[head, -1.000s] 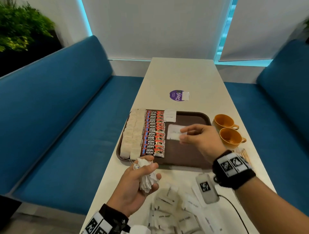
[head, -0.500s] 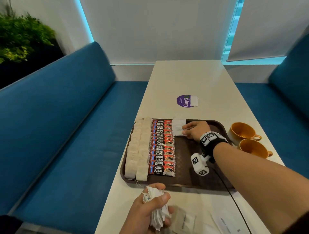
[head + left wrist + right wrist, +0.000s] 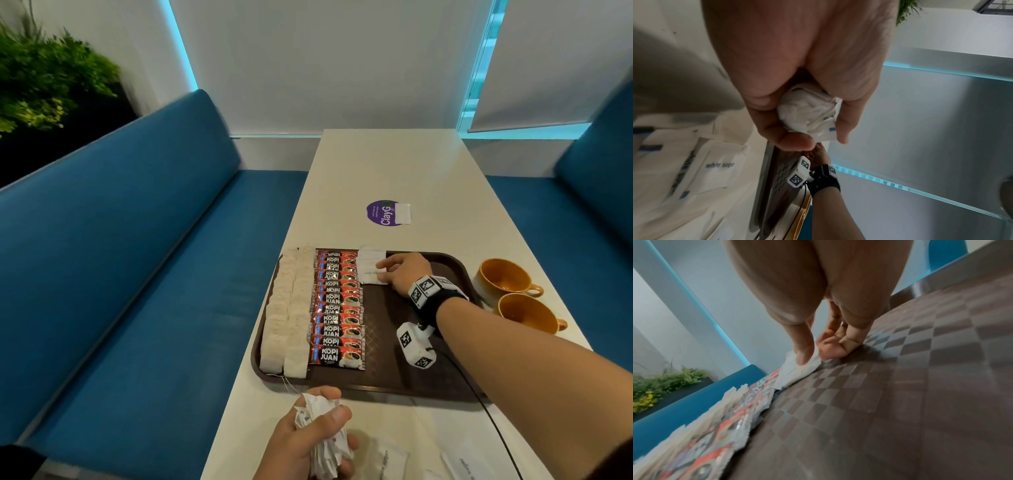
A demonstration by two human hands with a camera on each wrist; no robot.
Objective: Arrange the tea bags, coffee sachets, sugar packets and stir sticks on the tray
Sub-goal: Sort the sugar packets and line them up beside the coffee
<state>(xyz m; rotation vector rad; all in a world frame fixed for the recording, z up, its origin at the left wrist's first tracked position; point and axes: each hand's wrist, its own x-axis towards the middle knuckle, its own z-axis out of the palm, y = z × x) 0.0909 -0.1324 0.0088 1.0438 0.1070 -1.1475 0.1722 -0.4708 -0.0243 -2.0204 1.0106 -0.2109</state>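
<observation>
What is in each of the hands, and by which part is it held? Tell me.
The left hand grips a crumpled bunch of sugar packets around its middle. The right hand pinches one sugar packet by its right edge, on the tray.

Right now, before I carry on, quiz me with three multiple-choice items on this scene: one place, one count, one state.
1. Where is the right hand setting the sugar packet?
A. on the tray, right of the coffee sachets
B. on the bench
C. in a cup

2. How many orange cups stand beside the tray?
A. one
B. two
C. four

3. What is the left hand doing?
A. lying flat
B. pressing the tray
C. gripping a bunch of sugar packets

Key: 1 A, fingers pinch it on the tray; 2 B, two show; 3 C, fingers curl round them.
</observation>
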